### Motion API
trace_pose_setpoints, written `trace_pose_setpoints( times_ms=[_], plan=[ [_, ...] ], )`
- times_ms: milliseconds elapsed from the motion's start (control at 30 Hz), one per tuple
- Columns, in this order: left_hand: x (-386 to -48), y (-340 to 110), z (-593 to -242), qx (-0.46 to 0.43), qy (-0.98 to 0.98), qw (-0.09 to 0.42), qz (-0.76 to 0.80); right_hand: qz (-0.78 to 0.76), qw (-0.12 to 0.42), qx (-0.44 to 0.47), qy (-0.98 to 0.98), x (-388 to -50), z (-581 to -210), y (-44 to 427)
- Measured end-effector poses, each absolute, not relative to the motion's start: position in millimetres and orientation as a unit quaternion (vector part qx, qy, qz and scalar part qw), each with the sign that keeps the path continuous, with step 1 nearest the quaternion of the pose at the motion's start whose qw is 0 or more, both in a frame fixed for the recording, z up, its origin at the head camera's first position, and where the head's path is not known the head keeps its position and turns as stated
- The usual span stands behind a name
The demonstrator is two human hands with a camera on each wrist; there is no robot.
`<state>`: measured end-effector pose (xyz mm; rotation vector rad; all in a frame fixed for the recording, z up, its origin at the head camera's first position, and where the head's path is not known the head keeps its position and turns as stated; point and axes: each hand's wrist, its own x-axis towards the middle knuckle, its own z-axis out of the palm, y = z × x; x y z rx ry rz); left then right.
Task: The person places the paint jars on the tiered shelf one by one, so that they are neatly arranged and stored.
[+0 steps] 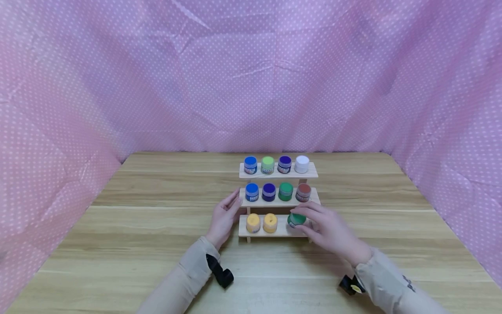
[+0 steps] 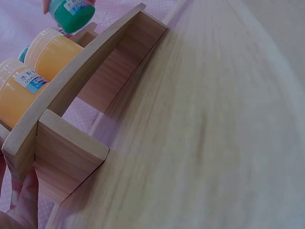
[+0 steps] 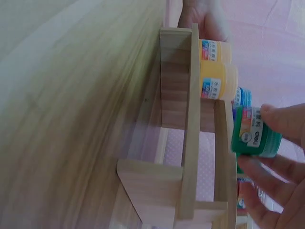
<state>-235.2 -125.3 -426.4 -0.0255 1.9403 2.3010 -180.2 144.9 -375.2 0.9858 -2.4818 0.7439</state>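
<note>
My right hand (image 1: 329,229) grips a green paint jar (image 3: 255,132) between thumb and fingers. In the right wrist view the jar is tilted and held apart from the front shelf. At the left end of the three-tier wooden rack (image 1: 280,202), my left hand (image 1: 224,218) touches the side. Its fingertips are partly hidden behind the rack's edge. Two yellow-orange paint jars, a left one (image 1: 252,223) and a right one (image 1: 270,223), stand on the bottom tier. Blue (image 1: 252,192), purple (image 1: 268,192), green (image 1: 285,192) and brown (image 1: 303,192) jars stand on the middle tier.
The top tier bears blue (image 1: 250,165), light green (image 1: 267,165), purple (image 1: 284,165) and white (image 1: 302,164) jars. The rack stands on a wood-grain table (image 1: 157,218). Behind and beside the table hangs a pink dotted cloth (image 1: 251,87).
</note>
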Motion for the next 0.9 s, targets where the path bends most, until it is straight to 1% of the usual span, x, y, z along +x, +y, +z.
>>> trace_pose_setpoints(
  times_ms=[200,367,667,900],
  plan=[
    [-235.6,-124.2,-426.6,-0.012,0.642,0.063,0.764,0.233,0.159,0.313,-0.907,-179.9,-374.4,138.2],
    [-235.9,-123.0,-426.4,-0.011,0.638,0.056,0.768,0.225,0.14,0.309,-0.914,-180.8,-373.5,135.2],
    [-236.3,-122.6,-425.5,-0.013,0.634,0.052,0.771,0.219,0.148,0.324,-0.908,-184.5,-376.7,131.9],
    [-234.3,-123.6,-424.2,-0.012,0.643,0.056,0.764,0.219,0.13,0.313,-0.915,-184.2,-377.6,128.0]
  ],
)
